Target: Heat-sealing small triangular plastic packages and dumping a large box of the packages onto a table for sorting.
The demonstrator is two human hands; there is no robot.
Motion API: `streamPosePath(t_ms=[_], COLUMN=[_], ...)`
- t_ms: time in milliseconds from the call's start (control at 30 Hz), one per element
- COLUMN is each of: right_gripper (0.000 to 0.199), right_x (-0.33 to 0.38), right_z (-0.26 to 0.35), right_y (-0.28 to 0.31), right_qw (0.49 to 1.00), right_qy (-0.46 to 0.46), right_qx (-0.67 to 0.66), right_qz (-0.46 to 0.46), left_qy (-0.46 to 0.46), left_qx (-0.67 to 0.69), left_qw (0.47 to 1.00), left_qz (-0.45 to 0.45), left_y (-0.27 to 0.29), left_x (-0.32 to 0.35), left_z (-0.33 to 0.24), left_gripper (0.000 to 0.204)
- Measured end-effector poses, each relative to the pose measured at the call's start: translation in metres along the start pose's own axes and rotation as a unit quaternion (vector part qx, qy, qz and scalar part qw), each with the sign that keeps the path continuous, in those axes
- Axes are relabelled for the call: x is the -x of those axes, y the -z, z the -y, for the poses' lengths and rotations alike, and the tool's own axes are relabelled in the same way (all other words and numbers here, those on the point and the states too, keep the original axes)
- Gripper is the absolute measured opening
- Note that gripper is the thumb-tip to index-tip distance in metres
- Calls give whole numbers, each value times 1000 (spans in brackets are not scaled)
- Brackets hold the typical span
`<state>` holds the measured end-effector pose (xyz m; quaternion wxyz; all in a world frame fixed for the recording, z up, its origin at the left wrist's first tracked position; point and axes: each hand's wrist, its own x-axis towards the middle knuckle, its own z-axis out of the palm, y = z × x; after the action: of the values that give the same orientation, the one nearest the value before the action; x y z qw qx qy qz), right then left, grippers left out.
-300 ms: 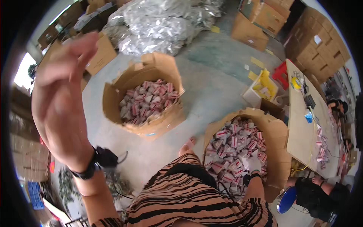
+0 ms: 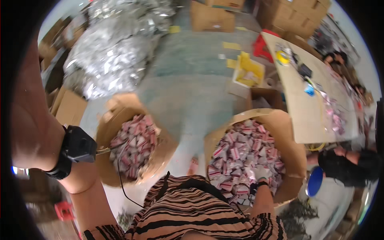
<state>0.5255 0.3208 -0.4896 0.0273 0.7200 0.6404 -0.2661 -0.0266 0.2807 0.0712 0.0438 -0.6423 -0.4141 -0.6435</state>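
Amid glossy, angular packets (image 2: 236, 154) — right hand (image 2: 262, 173), perhaps fabric-gloved.

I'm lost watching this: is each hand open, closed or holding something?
Left hand: raised; fingers unclear, grip cannot be told.
Right hand: among red-and-white packets; grip cannot be told.

Around the fingers of my white-looking right hand (image 2: 262, 173) I see packets (image 2: 236, 156) banded red on silvery white inside a brown carton (image 2: 291, 158), with my tan, black-striped shirt (image 2: 188, 212) left of those fingers, a blue disc (image 2: 315, 181) to their right, and, well beyond them, yellow lining (image 2: 245, 67) in a white bin (image 2: 240, 89).
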Motion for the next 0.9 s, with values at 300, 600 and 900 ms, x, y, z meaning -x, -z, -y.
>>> streamPosePath(t_ms=[300,600,900], right_gripper=[38,49,62], right_x=[-20,-197,-411], right_z=[196,411,513], right_y=[92,166,188], right_qw=[957,816,902], right_qy=[-68,28,51], right_qx=[-214,-578,-427], right_qz=[-183,-6,-21], left_qy=[58,-187,-52], left_qx=[-29,79,108], left_qw=[912,786,773], left_qz=[406,584,623], left_y=[-173,-347,-409], left_x=[116,102,20], left_z=[260,404,577], left_gripper=[40,81,69])
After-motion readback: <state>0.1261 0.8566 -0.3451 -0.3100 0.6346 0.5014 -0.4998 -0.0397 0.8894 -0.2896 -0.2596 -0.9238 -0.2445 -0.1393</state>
